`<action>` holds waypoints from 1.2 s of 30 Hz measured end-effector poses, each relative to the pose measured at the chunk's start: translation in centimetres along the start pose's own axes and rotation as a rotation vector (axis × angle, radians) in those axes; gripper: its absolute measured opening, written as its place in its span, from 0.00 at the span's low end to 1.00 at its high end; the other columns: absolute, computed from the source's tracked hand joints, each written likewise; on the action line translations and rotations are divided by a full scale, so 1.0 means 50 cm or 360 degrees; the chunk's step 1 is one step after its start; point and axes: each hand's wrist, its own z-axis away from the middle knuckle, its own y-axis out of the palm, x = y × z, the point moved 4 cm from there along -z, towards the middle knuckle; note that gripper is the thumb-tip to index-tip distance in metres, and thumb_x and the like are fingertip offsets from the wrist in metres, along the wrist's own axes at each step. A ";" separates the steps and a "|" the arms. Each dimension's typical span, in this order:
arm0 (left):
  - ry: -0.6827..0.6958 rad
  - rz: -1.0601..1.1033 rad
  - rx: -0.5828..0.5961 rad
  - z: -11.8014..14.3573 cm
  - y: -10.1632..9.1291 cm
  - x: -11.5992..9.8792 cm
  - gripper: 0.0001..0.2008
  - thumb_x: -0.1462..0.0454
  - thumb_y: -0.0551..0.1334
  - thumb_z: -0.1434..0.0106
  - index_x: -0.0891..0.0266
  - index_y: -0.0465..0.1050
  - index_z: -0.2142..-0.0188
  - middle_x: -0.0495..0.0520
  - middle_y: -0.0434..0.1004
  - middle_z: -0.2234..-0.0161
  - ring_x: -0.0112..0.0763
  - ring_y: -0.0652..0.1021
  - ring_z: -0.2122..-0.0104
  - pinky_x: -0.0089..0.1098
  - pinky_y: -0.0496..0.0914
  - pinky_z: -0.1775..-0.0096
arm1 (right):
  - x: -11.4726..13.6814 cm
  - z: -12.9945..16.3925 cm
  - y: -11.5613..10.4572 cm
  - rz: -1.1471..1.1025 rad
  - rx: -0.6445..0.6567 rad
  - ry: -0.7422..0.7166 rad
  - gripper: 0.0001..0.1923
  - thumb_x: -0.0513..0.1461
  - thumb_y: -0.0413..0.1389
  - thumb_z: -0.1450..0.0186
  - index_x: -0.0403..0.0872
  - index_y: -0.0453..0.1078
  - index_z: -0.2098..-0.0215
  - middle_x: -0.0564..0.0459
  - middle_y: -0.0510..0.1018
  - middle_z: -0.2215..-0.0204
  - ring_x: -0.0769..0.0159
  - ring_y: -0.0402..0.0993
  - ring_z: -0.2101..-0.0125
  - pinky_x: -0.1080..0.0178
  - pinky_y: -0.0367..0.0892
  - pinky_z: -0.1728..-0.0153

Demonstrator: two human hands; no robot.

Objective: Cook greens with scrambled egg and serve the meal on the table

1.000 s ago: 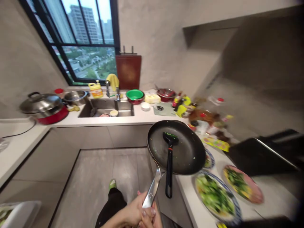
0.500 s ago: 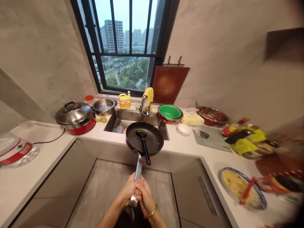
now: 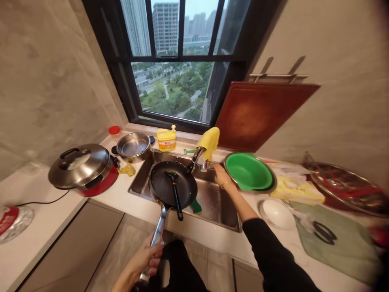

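Note:
A black frying pan (image 3: 161,182) is held out over the left part of the sink (image 3: 212,207). My left hand (image 3: 148,259) is wrapped round its long metal handle. Inside the pan rests a black spatula (image 3: 175,194), its handle sticking out over the near rim. My right hand (image 3: 223,177) reaches across the sink, its fingers bunched at the faucet handle (image 3: 208,166). A yellow cloth (image 3: 209,140) drapes over the faucet (image 3: 194,159). Partly behind the pan, a green scrubber (image 3: 196,206) shows in the sink.
Left of the sink stand a lidded pot (image 3: 82,166), a steel pot (image 3: 133,147) and a yellow soap bottle (image 3: 167,140). To the right are a green basin (image 3: 249,172), a white bowl (image 3: 278,213) and scissors (image 3: 324,233) on a mat (image 3: 337,253). A cutting board (image 3: 264,115) hangs behind.
My right hand has let go of the pan handle and moved forward to the faucet handle. The pan has come over the sink, and the view is closer to the counter.

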 end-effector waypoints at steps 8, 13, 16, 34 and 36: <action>-0.0092 0.0097 -0.0080 -0.056 0.010 -0.045 0.29 0.49 0.70 0.59 0.57 0.55 0.66 0.36 0.54 0.83 0.12 0.51 0.88 0.20 0.41 0.85 | -0.007 -0.058 0.086 0.0152 0.0254 0.0301 0.19 0.35 0.48 0.36 0.31 0.65 0.50 0.26 0.68 0.50 0.45 0.60 0.45 0.50 0.57 0.48; -0.0180 0.0022 -0.0060 -0.087 0.012 -0.063 0.31 0.49 0.70 0.61 0.57 0.54 0.65 0.35 0.54 0.84 0.12 0.52 0.88 0.21 0.41 0.84 | 0.041 0.120 0.195 -0.0191 0.0602 0.0541 0.37 0.51 0.42 0.34 0.30 0.47 0.39 0.28 0.73 0.54 0.48 0.72 0.54 0.53 0.64 0.56; -0.0235 -0.0026 -0.0016 -0.100 0.000 -0.073 0.30 0.50 0.70 0.59 0.57 0.55 0.64 0.35 0.55 0.83 0.12 0.53 0.88 0.21 0.39 0.83 | 0.069 0.189 0.227 -0.0207 0.0600 0.0563 0.30 0.45 0.45 0.34 0.34 0.49 0.40 0.31 0.73 0.53 0.53 0.73 0.56 0.57 0.64 0.58; -0.0526 -0.0700 0.0613 -0.228 -0.054 -0.201 0.24 0.56 0.67 0.54 0.56 0.52 0.69 0.35 0.53 0.84 0.12 0.51 0.89 0.18 0.44 0.84 | 0.026 0.283 0.055 -0.0659 0.0668 0.1234 0.15 0.40 0.47 0.36 0.38 0.67 0.56 0.52 0.73 0.83 0.71 0.64 0.91 0.69 0.57 0.89; -0.0542 -0.0789 0.0709 -0.257 -0.046 -0.210 0.23 0.56 0.67 0.54 0.57 0.52 0.69 0.35 0.53 0.84 0.13 0.51 0.88 0.18 0.45 0.84 | 0.025 0.296 0.065 -0.0671 0.0594 0.1253 0.17 0.38 0.50 0.37 0.38 0.65 0.52 0.52 0.74 0.81 0.72 0.64 0.90 0.69 0.58 0.89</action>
